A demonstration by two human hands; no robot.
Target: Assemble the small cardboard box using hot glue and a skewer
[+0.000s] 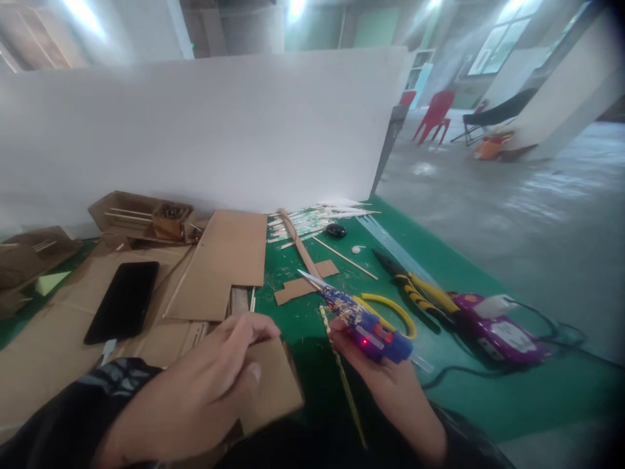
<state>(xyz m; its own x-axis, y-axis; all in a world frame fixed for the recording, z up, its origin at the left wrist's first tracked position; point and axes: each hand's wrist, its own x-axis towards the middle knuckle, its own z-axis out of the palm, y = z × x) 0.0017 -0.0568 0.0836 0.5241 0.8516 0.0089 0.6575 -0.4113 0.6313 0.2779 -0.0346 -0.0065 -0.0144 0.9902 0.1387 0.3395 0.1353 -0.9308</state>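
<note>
My left hand [209, 374] is wrapped over a small cardboard box [273, 384] at the table's near edge. In my right hand [381, 384] is a blue glue gun [364, 322] with a red light on its body and a clear stick out of its rear; its metal tip points up and left. A thin yellowish strip [344, 378] lies between the two hands. Beyond the tip, cut cardboard pieces [297, 286] and a long narrow cardboard strip [300, 244] rest on the green table [317, 326].
A black phone [124, 303] lies on cardboard at left. Cardboard boxes [131, 218] stand behind it. Thin sticks [303, 225] lie by the white partition [219, 130]. Pliers [415, 286], yellow-handled scissors [395, 312] and a purple power strip [502, 332] with cables are at right.
</note>
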